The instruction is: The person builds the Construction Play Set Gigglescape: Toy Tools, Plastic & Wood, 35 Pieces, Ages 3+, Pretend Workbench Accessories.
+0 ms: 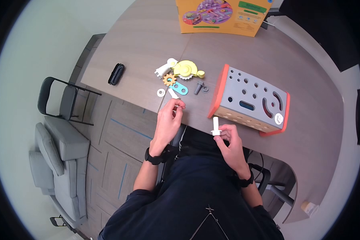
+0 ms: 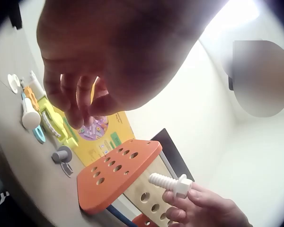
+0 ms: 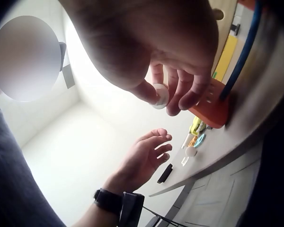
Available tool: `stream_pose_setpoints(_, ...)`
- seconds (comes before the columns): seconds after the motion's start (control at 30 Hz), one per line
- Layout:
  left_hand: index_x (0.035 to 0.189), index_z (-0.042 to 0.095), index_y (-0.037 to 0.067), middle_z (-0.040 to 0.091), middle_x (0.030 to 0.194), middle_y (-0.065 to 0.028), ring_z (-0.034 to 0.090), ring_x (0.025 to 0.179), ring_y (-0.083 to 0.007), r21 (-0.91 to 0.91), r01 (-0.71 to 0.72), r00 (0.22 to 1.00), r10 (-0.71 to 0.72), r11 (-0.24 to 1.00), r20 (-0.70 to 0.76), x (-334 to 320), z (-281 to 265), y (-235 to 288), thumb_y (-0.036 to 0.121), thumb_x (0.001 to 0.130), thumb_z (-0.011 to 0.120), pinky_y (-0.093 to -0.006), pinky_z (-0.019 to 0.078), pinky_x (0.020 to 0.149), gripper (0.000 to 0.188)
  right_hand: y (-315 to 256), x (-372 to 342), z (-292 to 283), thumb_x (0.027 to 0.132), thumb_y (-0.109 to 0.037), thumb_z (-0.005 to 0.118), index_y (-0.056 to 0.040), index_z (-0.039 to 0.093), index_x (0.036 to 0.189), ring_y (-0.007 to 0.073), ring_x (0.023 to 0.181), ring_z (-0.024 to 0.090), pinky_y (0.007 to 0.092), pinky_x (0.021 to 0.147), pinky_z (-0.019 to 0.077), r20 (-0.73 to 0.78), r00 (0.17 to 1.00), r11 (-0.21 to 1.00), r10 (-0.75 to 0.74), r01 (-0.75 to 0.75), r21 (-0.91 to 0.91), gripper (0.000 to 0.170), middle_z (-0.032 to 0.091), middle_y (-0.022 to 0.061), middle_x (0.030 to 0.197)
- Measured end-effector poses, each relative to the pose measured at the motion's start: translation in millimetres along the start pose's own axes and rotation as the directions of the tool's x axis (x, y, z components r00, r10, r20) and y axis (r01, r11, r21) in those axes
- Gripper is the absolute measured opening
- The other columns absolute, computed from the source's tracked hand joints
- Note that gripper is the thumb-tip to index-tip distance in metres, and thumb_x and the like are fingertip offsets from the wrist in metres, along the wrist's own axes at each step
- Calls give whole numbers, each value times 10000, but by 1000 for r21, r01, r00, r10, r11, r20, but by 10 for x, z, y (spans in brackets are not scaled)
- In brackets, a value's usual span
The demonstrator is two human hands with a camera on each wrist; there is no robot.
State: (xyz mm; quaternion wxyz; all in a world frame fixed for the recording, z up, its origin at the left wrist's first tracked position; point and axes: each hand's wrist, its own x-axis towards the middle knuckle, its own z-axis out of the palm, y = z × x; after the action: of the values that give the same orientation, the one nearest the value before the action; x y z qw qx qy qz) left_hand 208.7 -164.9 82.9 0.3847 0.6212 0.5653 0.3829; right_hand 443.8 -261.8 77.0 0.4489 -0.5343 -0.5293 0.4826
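Observation:
My right hand (image 1: 233, 145) pinches a white bolt (image 1: 216, 127) by its hexagonal head, the threaded shank pointing up and away. In the left wrist view the threads of the bolt (image 2: 173, 183) show plainly, clear of the toolbox. My left hand (image 1: 170, 122) hangs over the table edge with relaxed, slightly bent fingers and nothing between them. Just beyond its fingertips lies a white peg (image 1: 173, 94) with a round head. Right of the hands stands a toy toolbox (image 1: 248, 100) with a grey perforated top and orange ends, a white nut (image 1: 279, 118) on its near right corner.
Past the left hand lie a white washer (image 1: 161, 93), an orange gear (image 1: 169, 79), a blue link (image 1: 181, 89), a yellow geared piece (image 1: 187, 69), a white piece (image 1: 164, 68) and a grey bolt (image 1: 198, 87). A black case (image 1: 116, 74) and a yellow box (image 1: 224, 18) stand farther off.

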Motion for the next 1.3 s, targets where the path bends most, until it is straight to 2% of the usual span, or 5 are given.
stream_pose_setpoints(0.67, 1276, 613, 15, 703, 981, -65, 655, 846, -160, -319, -5, 888, 151, 948, 434, -323, 272, 247, 115, 1030, 705, -310, 538, 778, 280, -7, 26, 86, 965, -14, 759, -12, 573, 1181, 196, 910, 691, 331, 821, 570, -80, 994, 986, -71, 58, -155, 285, 696, 118, 1146)
stream_pose_setpoints(0.93, 1344, 569, 15, 684, 1011, -34, 621, 862, -65, -462, 149, 938, 23, 874, 346, -325, 361, 123, 92, 1061, 679, -261, 539, 777, 313, -186, 92, 211, 954, -26, 763, -9, 554, 1400, 323, 1194, 682, 379, 962, 574, 91, 966, 917, -241, 258, -304, 493, 624, 193, 1419)
stream_pose_setpoints(0.97, 1345, 574, 16, 684, 998, -19, 608, 861, -50, -570, 216, 945, -24, 792, 326, -305, 407, 60, 78, 1075, 651, -250, 536, 779, 288, -178, 85, 175, 964, -19, 742, -12, 522, 1471, 329, 1306, 643, 386, 1024, 557, 139, 969, 918, -206, 240, -316, 553, 582, 195, 1516)
stream_pose_setpoints(1.07, 1351, 541, 16, 626, 951, -7, 557, 776, -48, -400, 147, 980, -77, 905, 186, -82, 296, 74, 157, 1092, 652, -270, 494, 695, 316, -95, 42, 121, 972, -4, 718, -10, 526, 1462, 317, 1278, 663, 388, 1011, 559, 107, 980, 952, -168, 190, -242, 527, 585, 189, 1520)
stream_pose_setpoints(1.3, 1273, 530, -3, 585, 896, -58, 584, 760, -143, -292, -8, 995, 38, 956, 97, 677, 499, 194, 203, 1076, 677, -335, 506, 714, 320, 254, -216, -264, 1049, -31, 624, 8, 590, 1358, 199, 1140, 699, 335, 961, 560, -151, 976, 976, 158, -177, -123, 314, 699, 134, 1301)
